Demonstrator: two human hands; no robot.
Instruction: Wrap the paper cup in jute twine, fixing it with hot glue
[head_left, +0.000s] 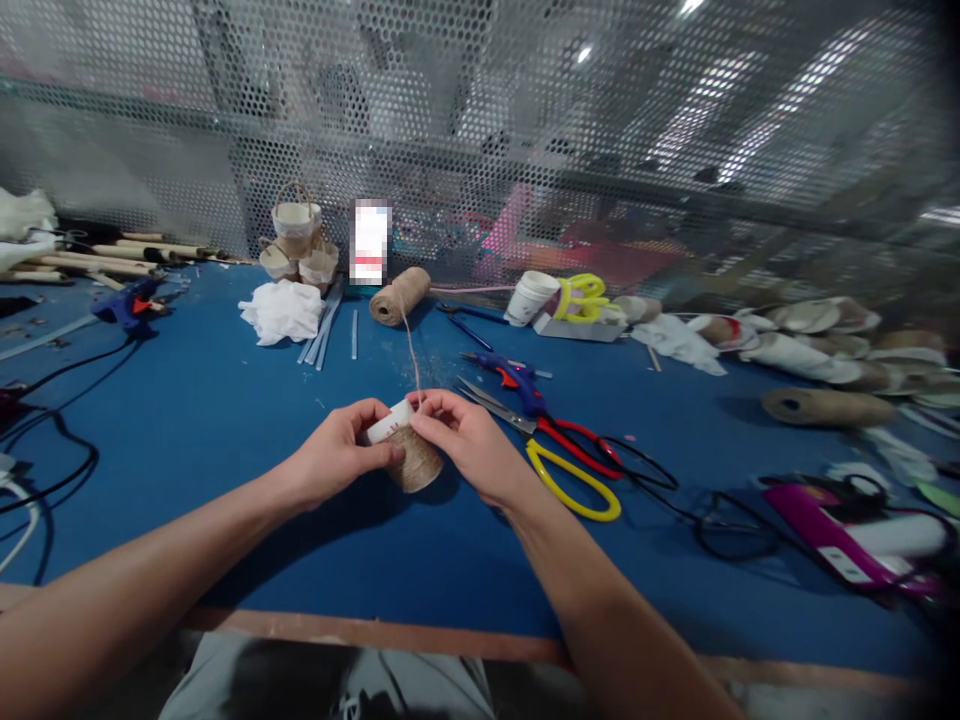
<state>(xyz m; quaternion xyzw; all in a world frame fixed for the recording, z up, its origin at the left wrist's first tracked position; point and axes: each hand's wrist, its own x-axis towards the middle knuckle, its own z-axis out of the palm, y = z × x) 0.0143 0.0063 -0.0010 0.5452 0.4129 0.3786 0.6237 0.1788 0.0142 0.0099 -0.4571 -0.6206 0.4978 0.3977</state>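
Observation:
A paper cup [417, 464], partly wound with brown twine, is held tilted above the blue table. Its upper band is still bare white with small red marks. My left hand [346, 448] grips the cup from the left, thumb pressed on the wound part. On the other side, my right hand [463, 440] pinches the twine [412, 350] against the cup near the white band. That strand runs back to a twine spool [401, 296] lying on its side. Scissors [570, 470] with one red and one yellow handle lie to the right, beside a blue glue gun [517, 382].
Twine-covered cups [298, 240] are stacked at the back left near a white cloth [282, 311] and glue sticks [324, 325]. Another glue gun [129, 306] lies left. White cups [531, 298], a second twine roll [829, 407] and a magenta power strip [825, 530] are on the right, with black cables.

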